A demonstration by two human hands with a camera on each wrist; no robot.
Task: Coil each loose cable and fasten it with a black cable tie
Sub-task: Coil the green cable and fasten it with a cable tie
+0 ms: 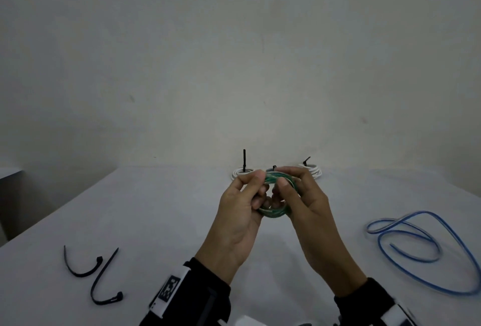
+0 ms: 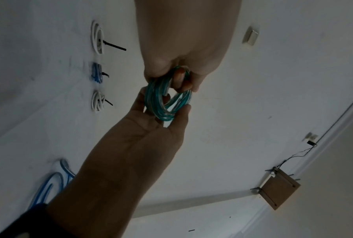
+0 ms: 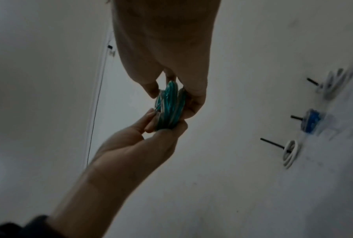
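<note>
Both your left hand (image 1: 240, 211) and right hand (image 1: 304, 203) pinch the green coil (image 1: 276, 212) above the counter (image 1: 161, 221). Loosen either hand's fingers reaching for a tie (image 1: 80, 265) and it could spring apart.

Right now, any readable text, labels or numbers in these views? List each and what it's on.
No readable words or numbers in any view.
Black-and-white square marker on the left wrist band: a coded pattern, no letters legible.
Green cable coil held by left hand and right hand: jacket print, if any, too blurred to read.
Loose blue cable: no print legible.
</note>
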